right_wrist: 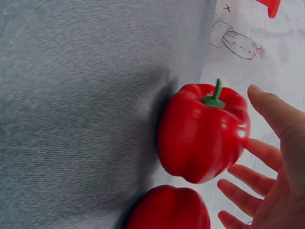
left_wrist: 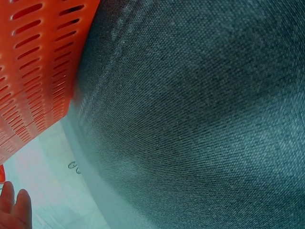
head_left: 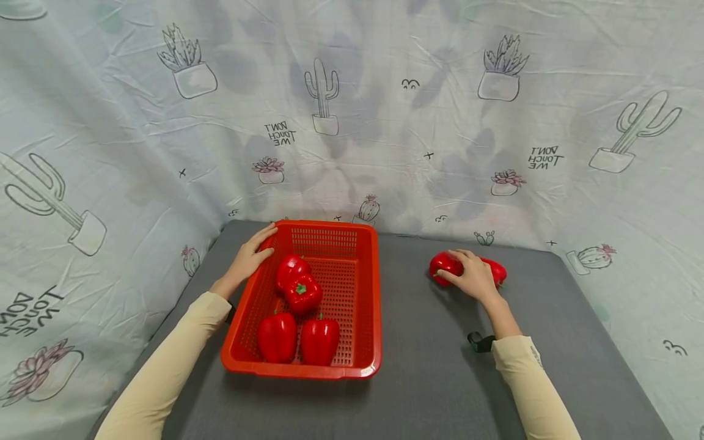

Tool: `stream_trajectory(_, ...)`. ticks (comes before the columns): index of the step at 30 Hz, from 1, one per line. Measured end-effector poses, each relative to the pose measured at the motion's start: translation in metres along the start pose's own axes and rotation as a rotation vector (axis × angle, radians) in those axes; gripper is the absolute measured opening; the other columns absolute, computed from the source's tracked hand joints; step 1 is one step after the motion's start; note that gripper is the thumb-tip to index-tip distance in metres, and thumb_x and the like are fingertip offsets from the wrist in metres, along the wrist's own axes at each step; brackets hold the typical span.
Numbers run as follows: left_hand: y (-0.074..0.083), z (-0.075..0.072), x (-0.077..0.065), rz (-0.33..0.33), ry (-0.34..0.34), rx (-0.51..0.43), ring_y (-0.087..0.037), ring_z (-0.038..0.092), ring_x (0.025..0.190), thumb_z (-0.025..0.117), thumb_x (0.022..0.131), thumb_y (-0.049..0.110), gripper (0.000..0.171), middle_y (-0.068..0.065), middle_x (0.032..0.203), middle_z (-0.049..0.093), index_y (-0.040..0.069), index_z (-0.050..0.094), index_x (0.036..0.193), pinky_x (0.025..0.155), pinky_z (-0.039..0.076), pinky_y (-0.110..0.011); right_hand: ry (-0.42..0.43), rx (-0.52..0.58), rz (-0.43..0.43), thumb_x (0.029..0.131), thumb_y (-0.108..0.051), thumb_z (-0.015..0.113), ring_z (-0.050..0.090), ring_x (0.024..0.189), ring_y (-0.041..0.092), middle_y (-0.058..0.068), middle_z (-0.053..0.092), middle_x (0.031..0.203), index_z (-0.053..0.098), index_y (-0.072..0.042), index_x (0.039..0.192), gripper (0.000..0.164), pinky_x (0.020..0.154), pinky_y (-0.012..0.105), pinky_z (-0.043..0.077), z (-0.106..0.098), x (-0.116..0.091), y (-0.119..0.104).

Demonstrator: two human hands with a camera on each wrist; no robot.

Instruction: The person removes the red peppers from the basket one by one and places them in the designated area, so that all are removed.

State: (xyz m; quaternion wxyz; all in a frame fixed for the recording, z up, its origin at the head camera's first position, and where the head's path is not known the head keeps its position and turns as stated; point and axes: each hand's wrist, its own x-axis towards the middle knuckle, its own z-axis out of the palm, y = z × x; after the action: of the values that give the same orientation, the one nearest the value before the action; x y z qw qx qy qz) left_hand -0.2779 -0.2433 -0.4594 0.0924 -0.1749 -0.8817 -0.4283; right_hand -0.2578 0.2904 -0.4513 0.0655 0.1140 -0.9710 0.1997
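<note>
A red plastic basket (head_left: 360, 305) with slotted walls holds several red bell peppers (head_left: 320, 341). My left hand (head_left: 247, 260) rests on the basket's left rim, toward its far corner, fingers extended. Its fingertips also show in the left wrist view, low at the left edge. To the right of the basket, my right hand (head_left: 472, 275) is over a red bell pepper (right_wrist: 205, 133) lying on the table. Its thumb and fingers (right_wrist: 252, 179) are spread around the pepper, not closed on it. A second loose pepper (head_left: 495, 271) lies beside it, partly hidden by the hand.
The table has a grey cloth top (head_left: 418, 366). A pale curtain (head_left: 385, 122) with cactus drawings hangs behind the table and along both sides. Dark straps with a small device (head_left: 480, 342) are on the right wrist. Grey tabletop lies between the basket and the loose peppers.
</note>
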Motion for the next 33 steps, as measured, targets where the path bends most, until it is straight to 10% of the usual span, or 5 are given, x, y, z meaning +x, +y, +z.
stream_trajectory(33, 0.000, 0.000, 0.000, -0.019, -0.004, 0.003, -0.037, 0.028, 0.135, 0.052, 0.091, 0.008, 0.051, -0.013, 0.149, 0.031, 0.005, 0.040, 0.140, 0.105, 0.023, -0.057, -0.005, 0.106, -0.125, 0.085, -0.048, 0.060, 0.045, 0.121, 0.036, 0.014, 0.048, 0.135, 0.051, -0.013, 0.133, 0.060, 0.095, 0.059, 0.035, -0.012, 0.044, -0.072)
